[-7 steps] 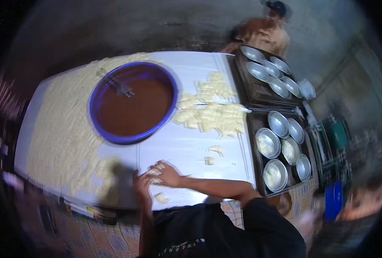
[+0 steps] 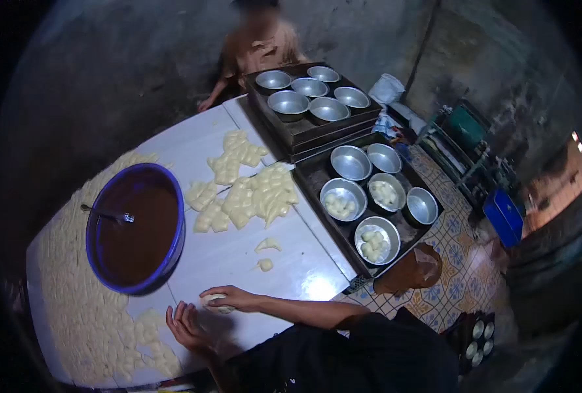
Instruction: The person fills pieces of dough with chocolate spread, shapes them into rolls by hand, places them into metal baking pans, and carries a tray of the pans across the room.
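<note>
Near the front edge of the table, my right hand (image 2: 236, 298) is closed around a lump of pale dough (image 2: 214, 301). Just left of it, my left hand (image 2: 189, 329) holds nothing, its fingers curved but apart. Two small dough scraps (image 2: 265, 264) lie beyond my right hand. Farther off, a spread of cut dough pieces (image 2: 245, 196) rests on the white tabletop (image 2: 297, 252). To the left stands a blue basin (image 2: 180, 229) of brown filling (image 2: 140, 239), with a metal-ended utensil (image 2: 111, 215) in it.
Dough pieces (image 2: 75, 295) cover the table's left side. At the right, a dark tray (image 2: 317, 171) holds round metal pans, several with dough balls (image 2: 373, 247). Stacked trays (image 2: 304, 134) with more pans stand behind it. A person (image 2: 261, 46) is at the far side.
My view has swung right. My hands, together around the dough before, are now slightly apart, with the dough in my right hand.
</note>
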`<state>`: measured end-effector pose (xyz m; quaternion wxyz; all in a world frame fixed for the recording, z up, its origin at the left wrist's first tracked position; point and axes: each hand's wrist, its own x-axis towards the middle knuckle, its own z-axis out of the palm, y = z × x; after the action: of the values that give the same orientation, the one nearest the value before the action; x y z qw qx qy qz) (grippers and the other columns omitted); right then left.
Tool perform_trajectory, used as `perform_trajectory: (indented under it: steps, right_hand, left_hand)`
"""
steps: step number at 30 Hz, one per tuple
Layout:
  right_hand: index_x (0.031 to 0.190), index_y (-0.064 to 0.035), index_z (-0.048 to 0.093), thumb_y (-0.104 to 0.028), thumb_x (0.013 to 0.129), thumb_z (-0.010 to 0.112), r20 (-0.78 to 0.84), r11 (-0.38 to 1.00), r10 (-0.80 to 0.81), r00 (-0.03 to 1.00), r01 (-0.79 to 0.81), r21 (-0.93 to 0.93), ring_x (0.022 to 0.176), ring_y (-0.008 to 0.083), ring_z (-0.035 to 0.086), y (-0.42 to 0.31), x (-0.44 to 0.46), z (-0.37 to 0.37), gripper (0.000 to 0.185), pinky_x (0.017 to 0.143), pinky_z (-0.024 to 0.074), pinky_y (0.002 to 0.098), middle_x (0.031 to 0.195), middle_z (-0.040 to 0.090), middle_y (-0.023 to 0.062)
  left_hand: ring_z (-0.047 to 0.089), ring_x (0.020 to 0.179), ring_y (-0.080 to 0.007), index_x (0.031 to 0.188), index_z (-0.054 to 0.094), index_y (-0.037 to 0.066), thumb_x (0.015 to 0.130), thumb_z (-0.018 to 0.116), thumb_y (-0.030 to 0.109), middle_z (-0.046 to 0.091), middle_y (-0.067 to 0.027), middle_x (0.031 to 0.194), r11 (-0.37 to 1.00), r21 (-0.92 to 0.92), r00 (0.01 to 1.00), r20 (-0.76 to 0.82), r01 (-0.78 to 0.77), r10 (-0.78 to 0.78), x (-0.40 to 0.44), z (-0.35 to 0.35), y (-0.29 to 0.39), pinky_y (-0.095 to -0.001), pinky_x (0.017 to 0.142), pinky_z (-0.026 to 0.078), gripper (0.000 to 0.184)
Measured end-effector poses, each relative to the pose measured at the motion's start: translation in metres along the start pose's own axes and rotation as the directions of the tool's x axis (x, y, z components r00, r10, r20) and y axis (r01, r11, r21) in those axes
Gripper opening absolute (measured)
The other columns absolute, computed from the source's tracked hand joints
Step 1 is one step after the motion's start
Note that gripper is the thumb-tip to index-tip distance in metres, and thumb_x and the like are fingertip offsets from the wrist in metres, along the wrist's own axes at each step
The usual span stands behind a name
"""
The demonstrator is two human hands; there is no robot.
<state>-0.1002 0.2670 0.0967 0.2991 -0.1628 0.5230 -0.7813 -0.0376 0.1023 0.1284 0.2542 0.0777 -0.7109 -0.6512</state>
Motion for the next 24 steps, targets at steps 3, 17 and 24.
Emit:
perform_trajectory:
  steps: [3,17,24]
  right_hand:
    - [0.140,-0.0078,0.043,-0.023,0.090,0.063,-0.179,0.968,-0.024,0.984,0.068,0.242,0.115,0.0173,0.050,-0.049,-0.066,-0.034,0.056,0.098,0.0397,0.0303,0.127,0.053,0.0083]
    - [0.145,-0.0114,0.030,-0.073,0.068,0.062,-0.824,0.221,-0.218,0.523,-0.796,-0.564,0.136,0.0433,0.029,-0.221,-0.171,-0.414,0.104,0.108,0.0254,0.0543,0.146,0.029,0.0276]
    - [0.126,-0.0021,0.053,-0.041,0.081,0.067,-0.402,0.096,-0.807,0.432,-0.575,-0.812,0.126,0.0454,0.037,-0.230,-0.153,-0.326,0.061,0.106,0.0291,0.0475,0.135,0.041,0.0297]
  left_hand:
    - [0.061,0.093,-0.0256,0.123,0.045,-0.007,0.098,0.040,0.022,0.060,-0.0188,0.109,0.979,-0.177,0.992,-0.051,0.101,-0.112,-0.001,0.036,0.024,-0.0328,0.080,0.050,0.039]
    - [0.059,0.067,-0.0179,0.087,0.061,-0.005,0.090,0.047,0.009,0.063,-0.0105,0.071,0.980,0.043,0.948,-0.263,0.196,-0.178,-0.087,0.099,-0.007,-0.0293,0.063,0.049,0.020]
    - [0.058,0.063,-0.0171,0.083,0.062,-0.002,0.089,0.053,0.013,0.060,-0.0088,0.069,0.976,0.162,0.845,-0.533,0.148,-0.040,-0.111,0.069,0.029,-0.0306,0.061,0.049,0.019]
